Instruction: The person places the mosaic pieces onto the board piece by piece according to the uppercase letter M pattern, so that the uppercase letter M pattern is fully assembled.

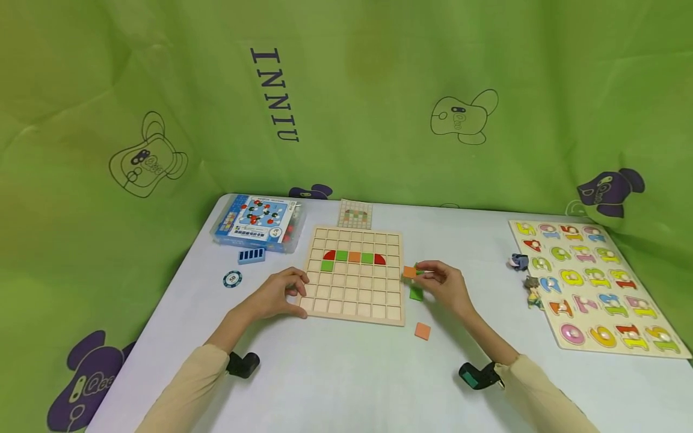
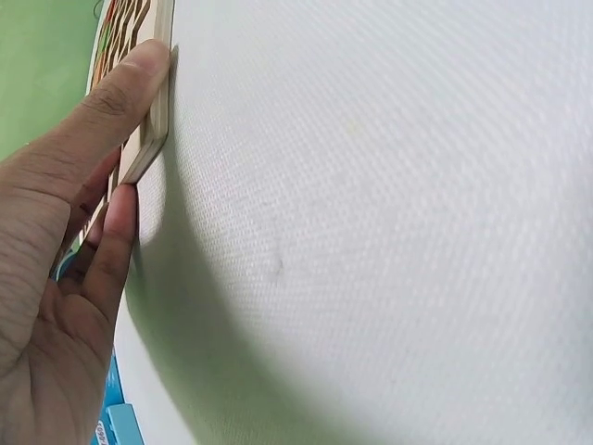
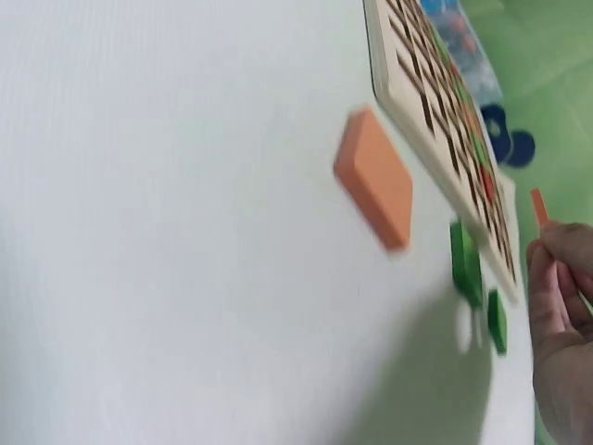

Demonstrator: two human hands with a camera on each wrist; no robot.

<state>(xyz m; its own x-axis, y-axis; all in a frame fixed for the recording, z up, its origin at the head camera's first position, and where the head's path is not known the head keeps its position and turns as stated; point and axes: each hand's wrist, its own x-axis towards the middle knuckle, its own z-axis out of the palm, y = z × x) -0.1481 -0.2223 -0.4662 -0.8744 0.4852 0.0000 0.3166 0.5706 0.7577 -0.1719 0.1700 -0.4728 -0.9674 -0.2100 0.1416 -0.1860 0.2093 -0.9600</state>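
A wooden grid board (image 1: 352,294) lies in the middle of the table. One row in it holds a red rounded tile, a green, an orange (image 1: 354,257), a green and another red rounded tile; one green square (image 1: 327,266) sits in the row below. My left hand (image 1: 278,294) grips the board's near-left corner, its thumb on the frame in the left wrist view. Beyond the board's right edge my right hand (image 1: 446,288) pinches an orange square tile (image 3: 539,207). Beneath it lie two green tiles (image 1: 416,293), one partly hidden by the fingers. Nearer me rests another orange tile (image 1: 422,331).
Behind the board is a small pattern card (image 1: 355,214). To the left are a plastic box (image 1: 260,219), a blue block (image 1: 251,256) and a round chip (image 1: 232,279). A number puzzle (image 1: 590,282) and two figurines (image 1: 518,261) occupy the right side.
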